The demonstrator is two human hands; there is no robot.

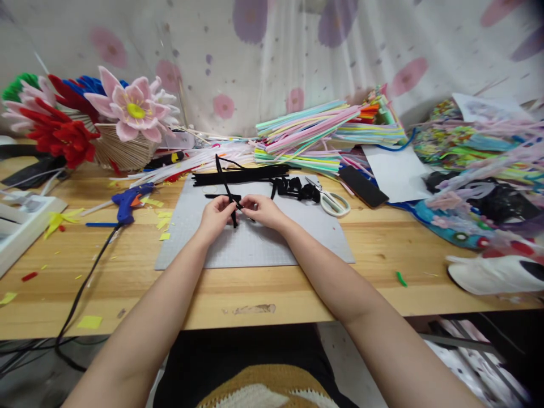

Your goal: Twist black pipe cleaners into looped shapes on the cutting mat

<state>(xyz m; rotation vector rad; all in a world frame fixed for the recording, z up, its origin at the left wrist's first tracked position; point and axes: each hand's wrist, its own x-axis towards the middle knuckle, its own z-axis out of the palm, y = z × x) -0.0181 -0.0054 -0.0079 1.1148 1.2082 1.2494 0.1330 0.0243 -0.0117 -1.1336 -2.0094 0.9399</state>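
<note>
Both hands meet over a grey cutting mat (187, 238). My left hand (217, 215) pinches black pipe cleaners (225, 180), one of which sticks up and away from me. Close beside it, my right hand (264, 209) has thumb and fingertips closed on the same black pieces, which cross between the hands. Just behind lies a bundle of straight black pipe cleaners (255, 174). Several curled black pieces (297, 188) rest to the right of my right hand. Next to them are scissors (335, 203) with pale handles.
On the left are a blue glue gun (126, 205) with its cord, a white power strip (29, 226) and pipe-cleaner flowers (130, 107). Coloured pipe cleaners (306, 127) are piled at the back. A black phone-like slab (364, 186) and a white shoe-like object (495, 274) lie right.
</note>
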